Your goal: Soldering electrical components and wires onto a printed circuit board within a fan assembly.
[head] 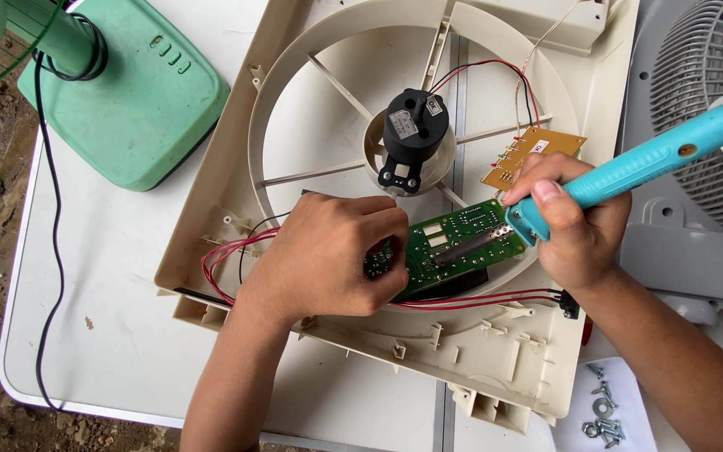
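Note:
My left hand grips the left end of a green circuit board and holds it over a cream plastic fan housing. My right hand is closed around a turquoise soldering iron, whose metal tip rests on the board's surface. A small tan circuit board with coloured wire ends lies just above my right hand. In the hub of the housing's round opening sits a black motor. Red wires loop out from under the green board on both sides.
A mint-green fan base with a black cord stands at the upper left of the white table. A grey fan grille lies at the right. Several screws and washers sit on white paper at the bottom right. Bare dirt shows at the left edge.

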